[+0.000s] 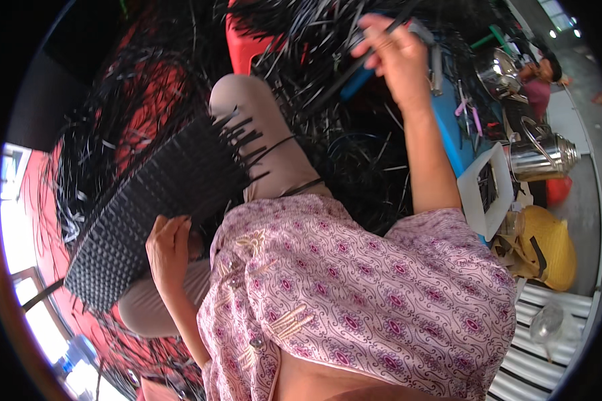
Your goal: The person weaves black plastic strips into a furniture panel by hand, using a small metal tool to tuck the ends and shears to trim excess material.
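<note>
Across my lap and raised left knee lies a curved black woven panel (pixel 157 190), its loose strip ends sticking out at the far right side. My left hand (pixel 169 254) is closed at the panel's near edge, fingers pressed together; the exact grip is partly hidden. Out ahead to the right, my right hand (pixel 396 59) is raised with fingers bent around a long flat black strip (pixel 344 73). That strip runs slantwise through the fingers, and the hand is slightly blurred.
Piles of loose black strips (pixel 93 154) spread ahead and left over a red surface. A red plastic stool (pixel 242 40) stands ahead. On the right are a blue tabletop (pixel 448 127), scissors (pixel 469 113), a white tray (pixel 471 207), metal kettles (pixel 545 157) and a yellow hat (pixel 548 247). Another person (pixel 538 83) is beyond.
</note>
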The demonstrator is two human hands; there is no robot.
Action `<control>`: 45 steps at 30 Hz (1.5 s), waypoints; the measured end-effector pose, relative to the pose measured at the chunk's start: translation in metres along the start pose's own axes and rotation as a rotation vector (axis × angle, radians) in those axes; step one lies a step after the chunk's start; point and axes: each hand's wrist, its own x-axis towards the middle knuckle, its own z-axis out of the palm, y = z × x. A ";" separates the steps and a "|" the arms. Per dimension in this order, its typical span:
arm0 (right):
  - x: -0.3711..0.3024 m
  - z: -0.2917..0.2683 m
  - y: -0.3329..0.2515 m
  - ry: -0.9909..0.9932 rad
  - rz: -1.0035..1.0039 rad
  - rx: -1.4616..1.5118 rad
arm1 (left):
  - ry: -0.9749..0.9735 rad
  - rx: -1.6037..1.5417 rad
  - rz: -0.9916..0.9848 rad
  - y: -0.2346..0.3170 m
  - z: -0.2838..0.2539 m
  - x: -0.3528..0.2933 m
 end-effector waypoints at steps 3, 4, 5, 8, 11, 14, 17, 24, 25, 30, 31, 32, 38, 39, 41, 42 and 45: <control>0.059 -0.090 -0.002 0.383 -0.149 -0.209 | -0.020 -0.003 -0.010 0.007 0.004 0.005; 0.083 -0.119 0.005 0.489 -0.248 -0.090 | -0.013 -0.013 0.000 0.005 0.009 0.005; 0.096 -0.146 0.002 0.576 -0.234 -0.217 | -0.006 -0.022 0.002 0.004 0.012 0.005; 0.147 -0.285 0.042 0.664 -0.195 -0.260 | -0.026 -0.082 0.002 0.008 0.023 0.012; 0.159 -0.346 0.081 0.645 -0.081 -0.117 | -0.013 -0.131 -0.008 0.003 0.033 0.004; 0.171 -0.403 0.136 0.672 0.214 -0.146 | -0.024 -0.140 -0.021 -0.001 0.034 0.000; 0.168 -0.424 0.203 0.567 0.463 -0.283 | -0.056 -0.136 -0.059 0.001 0.034 -0.001; 0.157 -0.417 0.258 0.453 0.670 -0.994 | -0.126 -0.253 -0.115 0.013 0.036 0.001; 0.157 -0.427 0.264 0.429 0.615 -1.182 | -0.094 -0.254 -0.086 0.014 0.039 0.003; 0.151 -0.405 0.311 0.283 0.602 -1.249 | -0.046 -0.412 -0.225 0.033 0.050 0.010; 0.144 -0.413 0.325 0.296 0.591 -1.166 | -0.059 -0.430 -0.207 0.032 0.051 0.013; 0.139 -0.421 0.340 0.308 0.576 -1.083 | -0.062 -0.423 -0.174 0.032 0.052 0.016; 0.115 -0.407 0.358 0.388 0.290 -0.825 | -0.034 -0.310 -0.125 0.045 0.042 0.022; 0.119 -0.370 0.351 0.434 0.316 -0.705 | 0.004 -0.249 -0.135 0.041 0.043 0.017; 0.119 -0.392 0.341 0.505 0.208 -0.613 | -0.009 -0.231 -0.133 0.036 0.044 0.020; 0.120 -0.412 0.336 0.548 0.155 -0.610 | -0.038 -0.244 -0.147 0.035 0.042 0.023; 0.150 -0.431 0.288 0.564 -0.037 -1.033 | -0.043 -0.282 -0.040 0.034 0.041 0.027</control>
